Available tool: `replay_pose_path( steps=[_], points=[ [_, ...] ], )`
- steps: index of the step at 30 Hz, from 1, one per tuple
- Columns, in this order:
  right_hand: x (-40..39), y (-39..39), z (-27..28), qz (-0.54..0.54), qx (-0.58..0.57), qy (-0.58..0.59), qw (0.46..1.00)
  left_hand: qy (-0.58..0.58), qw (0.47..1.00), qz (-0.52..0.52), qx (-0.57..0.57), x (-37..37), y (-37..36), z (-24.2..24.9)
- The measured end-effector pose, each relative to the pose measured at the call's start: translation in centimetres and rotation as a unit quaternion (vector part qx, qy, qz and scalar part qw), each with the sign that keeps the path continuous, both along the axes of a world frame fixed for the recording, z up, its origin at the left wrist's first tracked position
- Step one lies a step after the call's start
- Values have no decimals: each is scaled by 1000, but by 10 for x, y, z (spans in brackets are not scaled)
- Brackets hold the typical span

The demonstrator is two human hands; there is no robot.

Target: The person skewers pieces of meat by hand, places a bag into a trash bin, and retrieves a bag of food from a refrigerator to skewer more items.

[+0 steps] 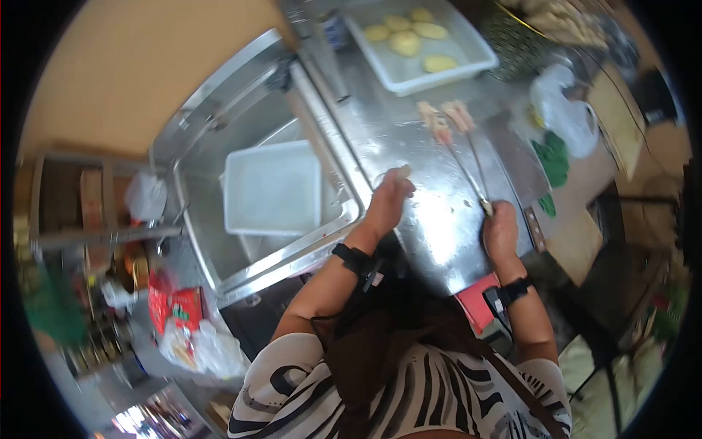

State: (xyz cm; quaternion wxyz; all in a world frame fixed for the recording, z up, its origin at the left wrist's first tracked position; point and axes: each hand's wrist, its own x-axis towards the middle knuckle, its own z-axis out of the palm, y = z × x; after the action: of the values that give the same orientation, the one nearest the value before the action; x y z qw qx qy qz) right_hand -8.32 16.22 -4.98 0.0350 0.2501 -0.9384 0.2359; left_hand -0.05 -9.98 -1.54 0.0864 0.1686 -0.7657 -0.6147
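My right hand [501,231] is closed round the near end of metal tongs [472,175], which reach away over the steel counter [428,212]. Pale pinkish pieces of food [441,130] are at the far tips of the tongs. My left hand [391,196] is above the counter's left edge, beside the sink. Its fingers are curled together around a small pale piece [404,172], too blurred to name. A cleaver [517,164] lies to the right of the tongs, with its handle toward me.
A white tray of peeled potatoes [404,44] stands at the back. The sink [252,265] on the left holds a white tub [273,188]. Green leaves [553,159], a plastic bag [567,110] and a cutting board [616,117] are at the right. Red packets [186,307] lie at lower left.
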Motion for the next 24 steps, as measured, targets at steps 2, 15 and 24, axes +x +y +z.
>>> replay_pose_path(
  steps=[2,15,24],
  points=[
    [-3,-6,10,-26,14,-63,998,37,996,48,71,20,1,23],
    [-39,50,-13,145,1,-119,982,30,827,560,31,299,-22,64],
    [51,49,6,200,-60,-39,977,127,567,813,32,581,-67,94]
  ],
)
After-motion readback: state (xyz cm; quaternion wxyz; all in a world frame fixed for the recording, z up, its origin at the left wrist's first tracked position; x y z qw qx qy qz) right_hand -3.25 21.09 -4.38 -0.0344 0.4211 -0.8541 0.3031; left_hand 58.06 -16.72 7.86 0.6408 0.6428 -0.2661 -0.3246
